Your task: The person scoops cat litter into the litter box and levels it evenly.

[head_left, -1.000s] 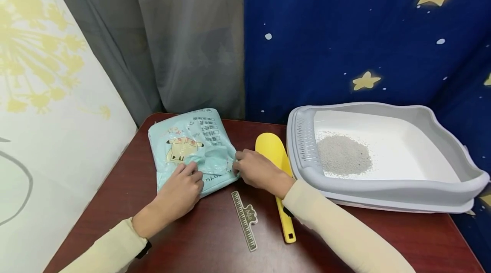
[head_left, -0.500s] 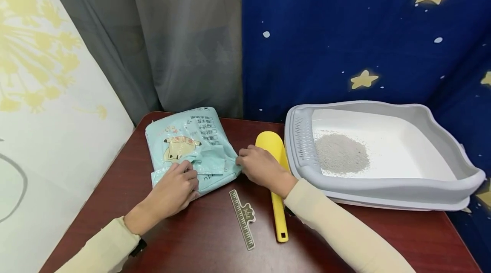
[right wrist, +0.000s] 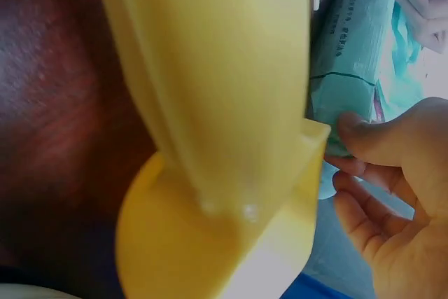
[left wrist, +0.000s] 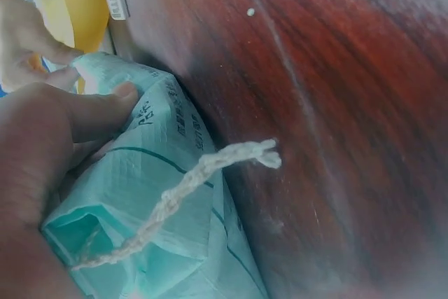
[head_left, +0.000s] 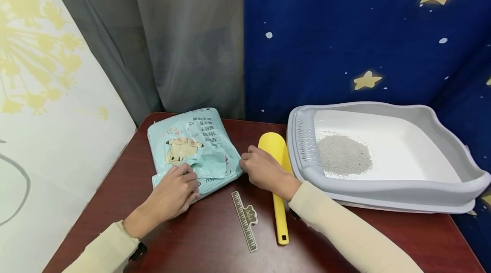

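Observation:
A light-blue cat litter bag [head_left: 195, 126] with a printed cartoon lies on the table, its near end folded over. My left hand [head_left: 172, 192] grips the near left part of that fold. In the left wrist view the thumb presses on the plastic [left wrist: 161, 145], and a braided white string [left wrist: 168, 201] hangs by a gap at the bag's end. My right hand [head_left: 266, 170] pinches the near right corner between thumb and fingers, as the right wrist view also shows. Under the right wrist lies a yellow scoop [head_left: 281, 222], partly hidden.
A grey-rimmed litter box [head_left: 402, 185] with a pile of grey litter [head_left: 345, 153] stands on the right. A long flat clip [head_left: 245, 222] lies between the hands. A white wall [head_left: 57, 158] borders the table at left, curtains [head_left: 199, 51] at the back.
My right hand has drawn the bag's corner slightly to the right, and my left hand has shifted a little left. The folded end looks more spread out. The scoop's handle has swung slightly left.

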The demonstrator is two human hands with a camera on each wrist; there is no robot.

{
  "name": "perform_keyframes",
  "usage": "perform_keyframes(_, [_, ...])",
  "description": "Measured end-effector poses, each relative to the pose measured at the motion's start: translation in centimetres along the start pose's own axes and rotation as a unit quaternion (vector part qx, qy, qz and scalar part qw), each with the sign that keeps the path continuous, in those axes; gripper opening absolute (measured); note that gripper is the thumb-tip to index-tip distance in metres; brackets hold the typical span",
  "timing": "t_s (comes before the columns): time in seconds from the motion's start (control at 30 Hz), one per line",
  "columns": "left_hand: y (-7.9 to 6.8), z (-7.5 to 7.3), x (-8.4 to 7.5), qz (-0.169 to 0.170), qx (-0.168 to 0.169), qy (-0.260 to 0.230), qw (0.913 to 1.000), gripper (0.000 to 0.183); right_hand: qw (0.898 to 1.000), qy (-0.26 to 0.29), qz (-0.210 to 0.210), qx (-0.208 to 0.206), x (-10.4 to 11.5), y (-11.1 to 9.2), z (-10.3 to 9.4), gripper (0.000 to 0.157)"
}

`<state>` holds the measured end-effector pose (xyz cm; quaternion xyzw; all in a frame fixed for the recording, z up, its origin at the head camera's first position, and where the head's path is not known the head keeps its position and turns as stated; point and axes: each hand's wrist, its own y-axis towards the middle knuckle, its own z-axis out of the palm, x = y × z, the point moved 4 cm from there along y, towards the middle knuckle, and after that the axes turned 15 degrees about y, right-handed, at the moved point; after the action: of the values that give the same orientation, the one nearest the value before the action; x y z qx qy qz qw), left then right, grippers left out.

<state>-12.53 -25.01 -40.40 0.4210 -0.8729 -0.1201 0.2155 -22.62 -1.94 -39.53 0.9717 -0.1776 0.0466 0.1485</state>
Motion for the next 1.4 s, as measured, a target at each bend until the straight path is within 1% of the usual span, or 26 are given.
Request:
perform_keyframes(0.13, [-0.1, -0.1, 0.1, -0.003, -0.004, -0.012, 0.9999, 0.033, 0.998, 0.051, 0.028, 0.003, -0.4, 0.0, 0.0, 0.025])
perform_keyframes(0.23, [-0.1, -0.2, 0.1, -0.006, -0.004, -0.022, 0.9997, 0.032, 0.995, 0.087, 0.045, 0.011, -0.7, 0.1, -0.2, 0.025])
perform_keyframes(0.4, [-0.2, 0.0, 0.1, -0.007, 0.003, -0.032, 0.9995, 0.028, 0.989, 0.133, 0.067, 0.021, -0.8, 0.1, -0.9, 0.017])
perform_keyframes(0.47, [-0.1, 0.1, 0.1, -0.008, 0.008, -0.033, 0.9994, 0.026, 0.987, 0.138, 0.076, 0.022, -0.7, -0.1, -1.1, 0.015])
perform_keyframes(0.57, [0.0, 0.1, 0.2, -0.014, 0.017, -0.041, 0.9989, 0.024, 0.986, 0.137, 0.087, 0.019, -0.4, -0.4, -1.6, 0.018])
perform_keyframes(0.63, [0.0, 0.1, 0.3, -0.020, 0.025, -0.046, 0.9984, 0.019, 0.986, 0.136, 0.092, 0.013, -0.1, -0.6, -2.0, 0.021])
perform_keyframes(0.67, [0.0, 0.1, 0.3, -0.022, 0.029, -0.047, 0.9982, 0.019, 0.987, 0.133, 0.092, 0.007, 0.2, -0.7, -2.3, 0.021])
perform_keyframes(0.8, [0.0, 0.2, 0.4, -0.027, 0.042, -0.052, 0.9974, 0.036, 0.988, 0.125, 0.094, -0.013, 1.3, -1.0, -3.2, 0.018])
perform_keyframes(0.87, [0.0, 0.3, 0.3, -0.027, 0.046, -0.052, 0.9972, 0.038, 0.987, 0.127, 0.099, -0.008, 1.9, -1.3, -3.4, 0.012])
perform_keyframes(0.9, [0.0, 0.3, 0.3, -0.027, 0.047, -0.052, 0.9972, 0.038, 0.986, 0.131, 0.104, 0.004, 2.2, -1.5, -3.4, 0.010])
perform_keyframes(0.93, [0.0, 0.3, 0.3, -0.027, 0.047, -0.051, 0.9972, 0.037, 0.984, 0.138, 0.109, 0.019, 2.5, -1.6, -3.3, 0.010])
perform_keyframes(1.0, [-0.1, 0.3, 0.2, -0.027, 0.048, -0.047, 0.9973, 0.038, 0.979, 0.153, 0.124, 0.059, 3.0, -1.9, -2.8, 0.015])
perform_keyframes(1.1, [-0.2, 0.3, 0.2, -0.026, 0.049, -0.046, 0.9974, 0.038, 0.965, 0.171, 0.157, 0.124, 3.8, -2.5, -1.9, 0.027])
perform_keyframes(1.17, [-0.3, 0.3, 0.3, -0.026, 0.048, -0.046, 0.9974, 0.039, 0.956, 0.176, 0.178, 0.152, 4.4, -2.9, -1.4, 0.035])
perform_keyframes(1.27, [-0.3, 0.4, 0.3, -0.023, 0.042, -0.050, 0.9976, 0.039, 0.945, 0.178, 0.214, 0.173, 5.2, -3.7, -0.7, 0.044])
perform_keyframes(1.4, [-0.2, 0.5, 0.4, -0.012, 0.017, -0.058, 0.9981, 0.038, 0.931, 0.186, 0.260, 0.177, 5.8, -4.5, 0.0, 0.047])
